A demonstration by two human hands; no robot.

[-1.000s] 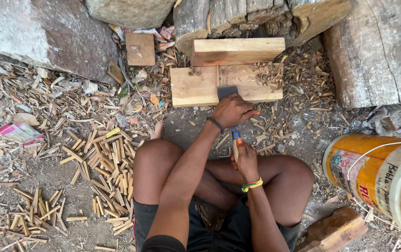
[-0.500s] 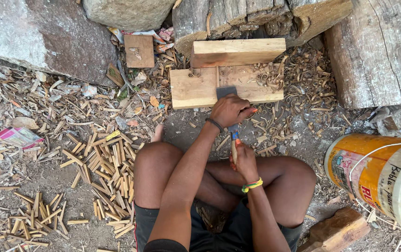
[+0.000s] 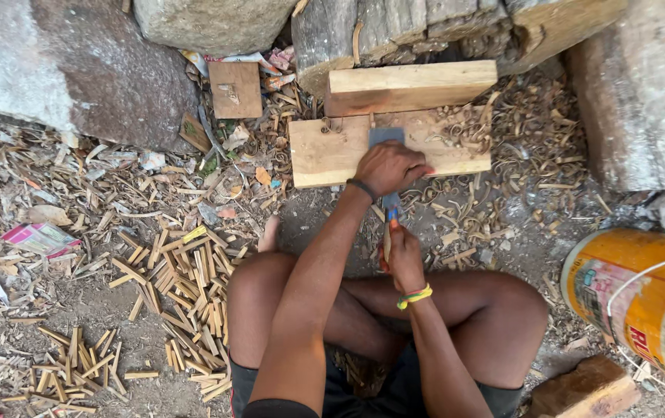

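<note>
The left hand [image 3: 390, 166] presses palm-down on a grey flat blade [image 3: 386, 136], fingers curled over it; the blade lies on the lower wooden board [image 3: 325, 151], at 12 o'clock from the seated person's knees. The right hand [image 3: 404, 255], at 6 o'clock from the left hand, has its fingers closed around a thin wooden stick [image 3: 387, 241] with a blue-handled tool [image 3: 391, 206] above it. A pile of cut sticks [image 3: 189, 286] lies at 9 o'clock. An orange bucket [image 3: 627, 286] sits at 3 o'clock.
</note>
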